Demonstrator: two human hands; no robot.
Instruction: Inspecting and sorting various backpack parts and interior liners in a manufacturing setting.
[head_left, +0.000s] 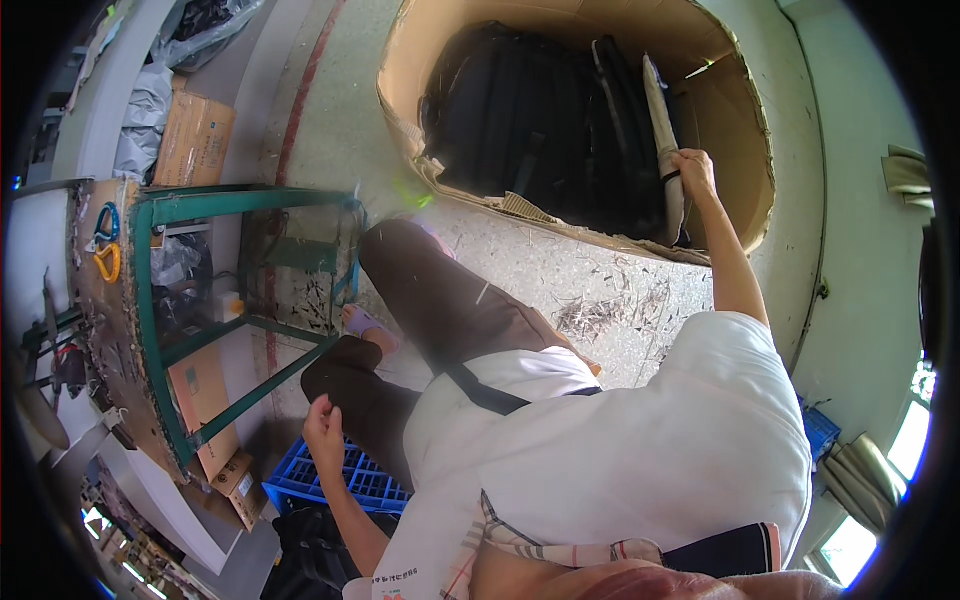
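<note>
My right hand point(694, 174) reaches into a large open cardboard box point(755, 95) at the upper right. Its fingers are closed on the edge of a flat beige-and-black piece point(660, 125), which stands upright against the box's right side. I cannot make out exactly what kind of thing it is. Packed beside it on the left are black bags point(510, 115) with straps, dark and hard to tell apart. My left hand point(322, 430) hangs by my left thigh, above a blue plastic crate point(355, 475). Its fingers are loosely curled, and nothing shows in them.
On the left stands a green metal-framed workbench point(215, 203) with blue and yellow loop handles point(106, 262) at its edge. Behind it are a brown carton point(195, 140) and plastic-wrapped goods. Dark scraps point(625, 315) litter the floor by the box. A black bag point(315, 555) lies below the crate.
</note>
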